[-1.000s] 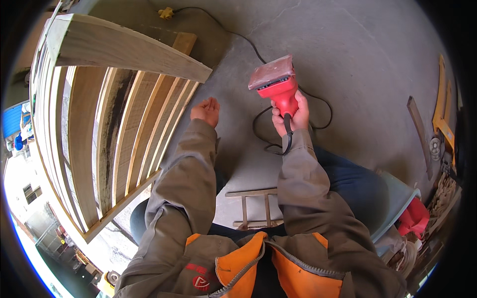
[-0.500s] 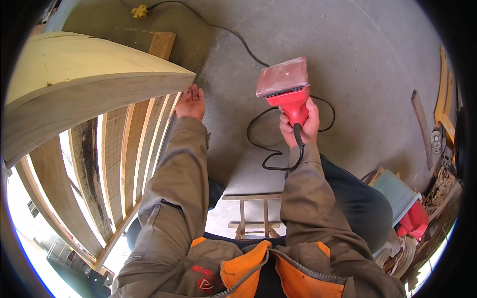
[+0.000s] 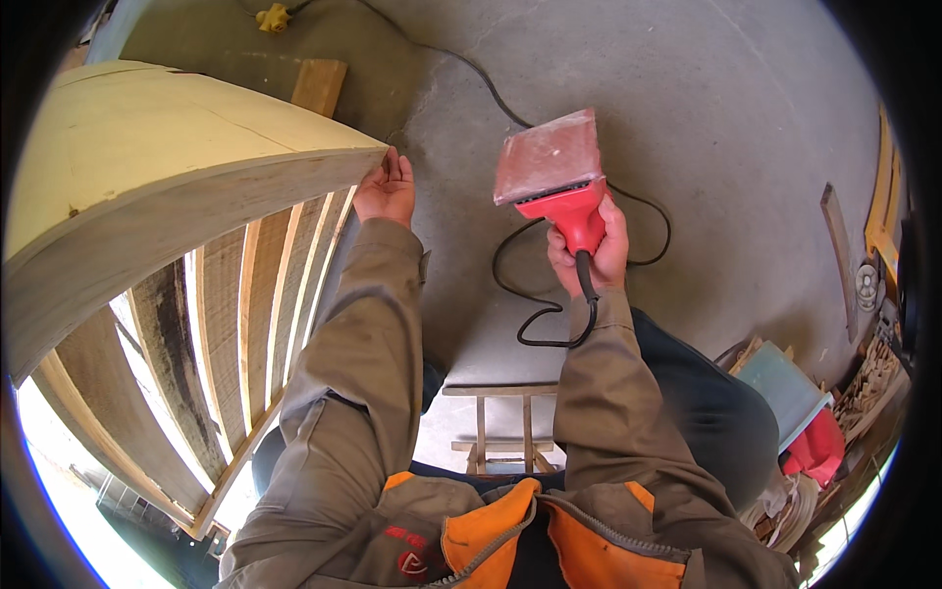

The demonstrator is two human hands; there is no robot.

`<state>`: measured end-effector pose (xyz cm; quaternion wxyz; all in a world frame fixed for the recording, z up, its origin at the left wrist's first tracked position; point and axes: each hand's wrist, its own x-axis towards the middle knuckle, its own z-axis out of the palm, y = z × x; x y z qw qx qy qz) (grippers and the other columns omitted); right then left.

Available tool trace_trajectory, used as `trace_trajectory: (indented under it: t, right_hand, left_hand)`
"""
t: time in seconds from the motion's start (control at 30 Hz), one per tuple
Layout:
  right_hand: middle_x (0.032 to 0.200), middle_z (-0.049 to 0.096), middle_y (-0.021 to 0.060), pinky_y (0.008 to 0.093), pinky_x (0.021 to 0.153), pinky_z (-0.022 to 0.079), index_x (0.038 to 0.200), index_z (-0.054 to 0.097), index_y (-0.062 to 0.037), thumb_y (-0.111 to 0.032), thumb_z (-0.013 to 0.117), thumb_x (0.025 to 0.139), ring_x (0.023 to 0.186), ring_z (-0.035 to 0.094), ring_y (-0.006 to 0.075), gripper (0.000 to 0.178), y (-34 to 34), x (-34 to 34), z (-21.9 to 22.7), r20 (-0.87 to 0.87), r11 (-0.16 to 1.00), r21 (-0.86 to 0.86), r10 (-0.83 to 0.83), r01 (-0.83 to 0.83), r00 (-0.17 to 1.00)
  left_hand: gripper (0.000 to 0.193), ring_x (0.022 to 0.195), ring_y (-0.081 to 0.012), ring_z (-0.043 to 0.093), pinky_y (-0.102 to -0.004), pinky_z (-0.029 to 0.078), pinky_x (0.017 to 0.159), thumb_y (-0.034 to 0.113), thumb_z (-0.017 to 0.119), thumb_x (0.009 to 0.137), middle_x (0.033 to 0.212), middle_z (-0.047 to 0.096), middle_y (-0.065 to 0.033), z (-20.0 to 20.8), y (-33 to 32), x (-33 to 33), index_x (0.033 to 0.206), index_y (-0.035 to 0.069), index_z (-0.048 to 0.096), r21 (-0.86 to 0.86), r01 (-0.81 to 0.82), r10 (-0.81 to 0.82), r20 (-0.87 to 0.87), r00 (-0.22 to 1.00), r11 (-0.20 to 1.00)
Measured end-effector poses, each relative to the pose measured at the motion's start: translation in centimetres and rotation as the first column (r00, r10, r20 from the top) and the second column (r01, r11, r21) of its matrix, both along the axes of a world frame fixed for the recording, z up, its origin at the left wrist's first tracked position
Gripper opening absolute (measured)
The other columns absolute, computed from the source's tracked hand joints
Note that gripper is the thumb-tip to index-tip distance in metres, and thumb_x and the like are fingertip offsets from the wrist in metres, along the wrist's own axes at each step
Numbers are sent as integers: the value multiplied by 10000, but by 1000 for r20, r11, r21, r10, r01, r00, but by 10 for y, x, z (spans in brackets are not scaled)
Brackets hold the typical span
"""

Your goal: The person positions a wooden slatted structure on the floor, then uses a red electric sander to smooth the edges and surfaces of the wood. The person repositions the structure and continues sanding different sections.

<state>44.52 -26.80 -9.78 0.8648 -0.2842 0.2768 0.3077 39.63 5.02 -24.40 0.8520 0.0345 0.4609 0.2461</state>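
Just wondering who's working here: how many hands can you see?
2: the left hand is at the right end of the pale board; the right hand grips the red sander.

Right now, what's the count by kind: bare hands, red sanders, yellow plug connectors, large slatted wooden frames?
Left hand and right hand: 2
Red sander: 1
Yellow plug connector: 1
Large slatted wooden frame: 1
Total: 5

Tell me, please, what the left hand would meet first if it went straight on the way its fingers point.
The left hand would probably first meet the corner of the pale wooden board right beside it, though depth is unclear and it might slip past.
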Motion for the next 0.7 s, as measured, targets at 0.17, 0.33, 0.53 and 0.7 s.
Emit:
trace_trajectory:
  t: [0.17, 0.33, 0.53, 0.7]
  right_hand:
    - [1031, 689, 81, 279, 426, 422, 1309, 555, -135, -457, 585, 1008, 614, 634, 205, 442, 5, 0, -6, -8, 1000, -12, 11, -11, 1000]
    - [1020, 688, 74, 279, 425, 422, 1298, 556, -137, -455, 585, 1008, 616, 634, 202, 431, 7, 2, -4, 17, 1000, -6, 15, -15, 1000]
    - [1035, 695, 64, 278, 433, 433, 1292, 569, -143, -453, 608, 993, 621, 638, 200, 432, 8, -5, -1, 11, 1000, -8, 15, -15, 1000]
    - [1066, 704, 49, 322, 524, 496, 1279, 593, -145, -434, 673, 935, 682, 654, 215, 456, 19, -11, 27, -26, 993, -98, -67, 64, 997]
  left_hand:
    - [348, 1225, -277, 649, -503, 483, 1076, 135, 532, 990, 1293, 673, -104, -13, 5, -6, 1305, 16, 621, 0, -15, 15, 1, 1000, 1000]
    - [346, 1303, -302, 624, -531, 470, 1112, 98, 444, 1042, 1373, 654, -131, 5, 1, -8, 1343, -21, 565, -48, -2, 0, -51, 999, 999]
    - [319, 1320, -318, 598, -518, 464, 1108, 197, 517, 1060, 1419, 632, -124, 44, -32, -19, 1316, 15, 572, -57, 362, -366, -175, 914, 931]
    - [256, 1191, -302, 647, -483, 503, 1010, 233, 567, 1068, 1316, 681, -123, 65, -46, -69, 1241, 51, 619, -3, 535, -500, -361, 787, 845]
